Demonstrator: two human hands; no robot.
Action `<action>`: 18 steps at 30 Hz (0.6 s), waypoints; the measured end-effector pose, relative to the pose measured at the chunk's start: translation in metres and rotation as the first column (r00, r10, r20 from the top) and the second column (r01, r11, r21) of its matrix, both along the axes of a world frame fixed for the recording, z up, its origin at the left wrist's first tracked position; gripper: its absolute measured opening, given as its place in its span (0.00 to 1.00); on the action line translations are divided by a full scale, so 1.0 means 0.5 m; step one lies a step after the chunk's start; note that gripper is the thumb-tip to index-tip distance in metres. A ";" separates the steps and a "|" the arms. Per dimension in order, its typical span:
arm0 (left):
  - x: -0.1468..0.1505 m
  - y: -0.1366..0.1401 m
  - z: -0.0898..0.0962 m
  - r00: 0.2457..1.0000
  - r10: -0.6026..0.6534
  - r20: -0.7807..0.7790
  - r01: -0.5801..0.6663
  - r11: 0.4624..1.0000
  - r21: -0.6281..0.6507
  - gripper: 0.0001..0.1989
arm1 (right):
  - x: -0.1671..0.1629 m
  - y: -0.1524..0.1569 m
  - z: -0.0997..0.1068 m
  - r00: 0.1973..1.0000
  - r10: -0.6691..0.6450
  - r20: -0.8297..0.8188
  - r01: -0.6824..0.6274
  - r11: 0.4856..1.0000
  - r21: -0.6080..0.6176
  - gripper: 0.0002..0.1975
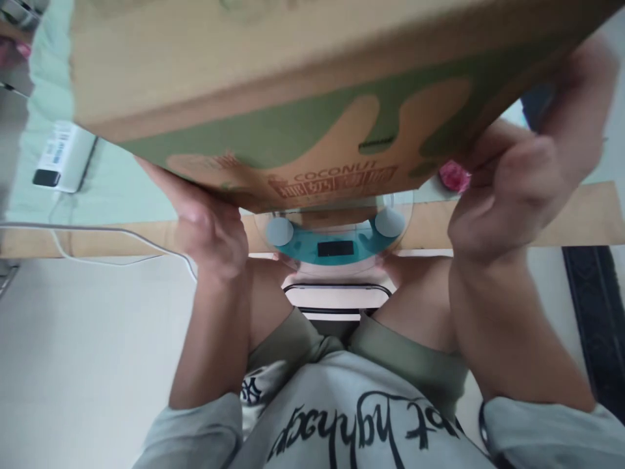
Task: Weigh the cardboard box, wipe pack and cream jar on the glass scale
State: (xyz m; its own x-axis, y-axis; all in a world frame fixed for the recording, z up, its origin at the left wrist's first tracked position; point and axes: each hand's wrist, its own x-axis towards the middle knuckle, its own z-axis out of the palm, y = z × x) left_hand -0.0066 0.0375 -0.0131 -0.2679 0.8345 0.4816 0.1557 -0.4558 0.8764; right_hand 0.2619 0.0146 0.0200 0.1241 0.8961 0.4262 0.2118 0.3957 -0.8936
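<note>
A large cardboard box (303,137) with green print and the word COCONUT fills the upper part of the head view, tilted and raised over the table. My left hand (212,228) grips its lower left side, the fingers partly hidden beneath it. On the right side, my right hand (512,176) is closed against the box edge, slightly blurred. Below the box lies a round glass scale (336,251) with a teal front band and a dark display, its far part hidden by the box.
A white power strip or adapter (66,156) sits on the pale green tablecloth (131,195) at left, and a white cable (112,228) runs along the table edge. Something pink (454,176) lies by my right hand. A dark patterned strip (596,312) is on the floor at right.
</note>
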 end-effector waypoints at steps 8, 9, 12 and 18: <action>-0.017 -0.091 -0.069 0.978 -0.193 0.078 0.194 0.981 -0.008 0.34 | 0.019 -0.040 -0.075 0.997 -0.069 -0.015 0.071 0.986 0.150 0.25; -0.024 -0.089 -0.075 0.981 -0.182 0.074 0.184 0.983 -0.025 0.36 | 0.023 -0.042 -0.083 0.997 -0.082 -0.005 0.082 0.990 0.117 0.27; -0.052 -0.077 -0.095 1.000 -0.022 -0.009 0.021 0.990 -0.137 0.40 | 0.041 -0.047 -0.106 0.988 -0.151 0.041 0.150 0.988 0.034 0.30; -0.081 -0.055 -0.141 0.952 0.217 -0.215 -0.279 0.904 -0.324 0.16 | 0.082 -0.015 -0.173 0.939 -0.220 0.263 0.254 0.962 -0.102 0.33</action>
